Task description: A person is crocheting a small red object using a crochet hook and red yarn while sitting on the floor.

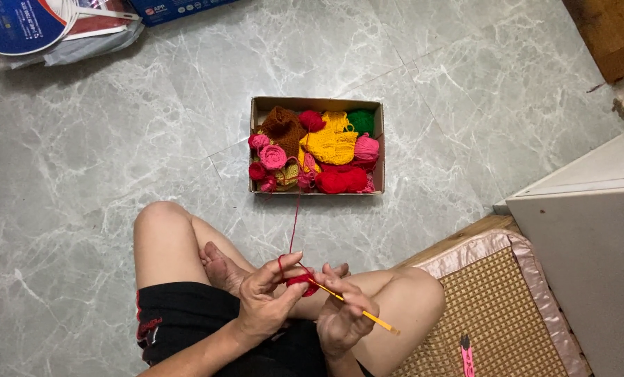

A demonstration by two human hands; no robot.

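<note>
Left hand [266, 297] pinched a small red crochet piece [302, 283] over the lap; right hand [343, 307] gripped the yellow hook [357, 311]. The piece looked soft, light, floppy, best held at its edge, yarn [295, 223] trailing from the box [317, 103]

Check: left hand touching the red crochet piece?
Touching. Head view shows the left hand with thumb and fingers pinching the red crochet piece.

I read this as a home: marble-look floor tiles [116, 160], woven mat [493, 314] near right, yarn-filled cardboard box [317, 103] on the floor.
</note>
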